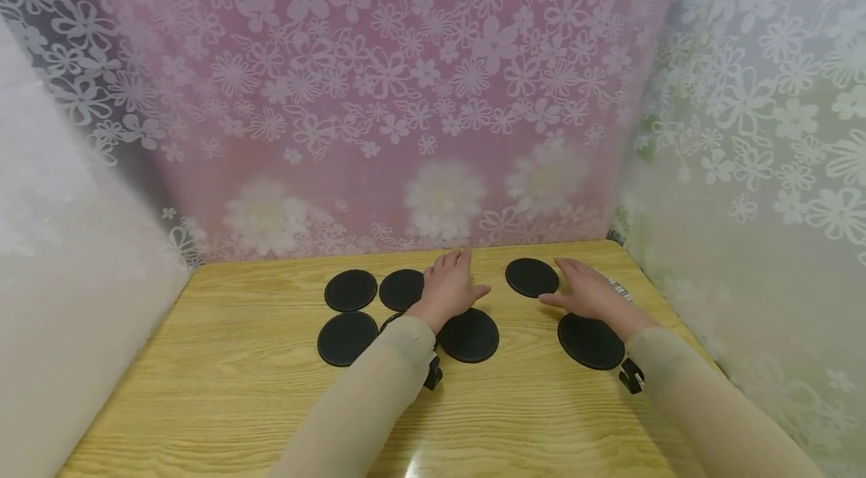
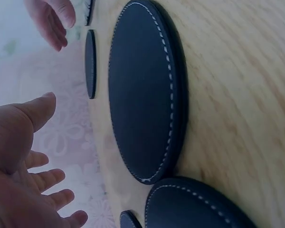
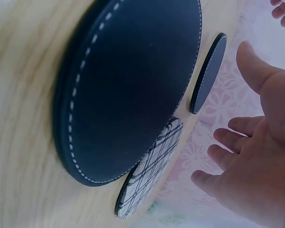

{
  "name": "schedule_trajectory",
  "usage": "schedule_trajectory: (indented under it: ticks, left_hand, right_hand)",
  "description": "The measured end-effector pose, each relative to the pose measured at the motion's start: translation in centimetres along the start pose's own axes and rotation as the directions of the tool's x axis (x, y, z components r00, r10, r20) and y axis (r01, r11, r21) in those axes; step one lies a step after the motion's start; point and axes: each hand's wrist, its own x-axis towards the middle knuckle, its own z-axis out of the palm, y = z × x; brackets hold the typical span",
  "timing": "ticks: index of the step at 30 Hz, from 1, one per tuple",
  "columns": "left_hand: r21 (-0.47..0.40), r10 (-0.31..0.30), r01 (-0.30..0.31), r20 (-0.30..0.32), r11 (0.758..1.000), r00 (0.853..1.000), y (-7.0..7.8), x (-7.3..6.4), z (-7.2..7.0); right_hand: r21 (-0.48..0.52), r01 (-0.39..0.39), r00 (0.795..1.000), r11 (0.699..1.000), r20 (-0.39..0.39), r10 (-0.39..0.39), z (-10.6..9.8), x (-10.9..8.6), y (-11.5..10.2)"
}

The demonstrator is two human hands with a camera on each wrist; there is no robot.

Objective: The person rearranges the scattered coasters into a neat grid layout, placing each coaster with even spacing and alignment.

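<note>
My left hand point(image 1: 449, 290) is held above the table with its fingers spread and nothing in its grasp. Just below it lies a round black coaster point(image 1: 469, 336) with pale stitching round its rim, seen close up in the left wrist view. My right hand point(image 1: 587, 293), also spread and holding nothing, hovers between a black coaster point(image 1: 531, 277) beyond its fingertips and another black coaster point(image 1: 591, 343) nearer its wrist. Partly hidden behind that hand is a coaster with a white-and-dark plaid face point(image 3: 149, 171), partly behind the nearer black coaster in the right wrist view.
Further black coasters lie at the left: a back one point(image 1: 350, 290), a front one point(image 1: 347, 339) and one beside my left hand point(image 1: 401, 289). My left forearm covers most of another. Floral curtains point(image 1: 406, 87) hang behind and beside the wooden table point(image 1: 237, 358).
</note>
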Motion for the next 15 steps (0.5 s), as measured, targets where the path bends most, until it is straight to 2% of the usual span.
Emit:
schedule_trajectory:
  ticks: [4, 9, 15]
  left_hand:
    - [-0.019, -0.013, 0.013, -0.014, 1.000, 1.000, -0.2, 0.7, 0.6]
    - [0.033, -0.012, 0.014, -0.050, 0.999, 0.999, 0.0, 0.5, 0.4]
    - [0.060, -0.012, 0.014, -0.020, 0.998, 1.000, 0.4, 0.8, 0.6]
  right_hand:
    - [0.025, -0.013, 1.000, 1.000, 0.028, 0.013, 0.0, 0.6, 0.4]
    - [0.070, -0.031, 0.998, 0.997, 0.063, 0.027, -0.1, 1.1, 0.6]
    - [0.088, -0.024, 0.996, 0.996, 0.084, 0.017, 0.1, 1.8, 0.9]
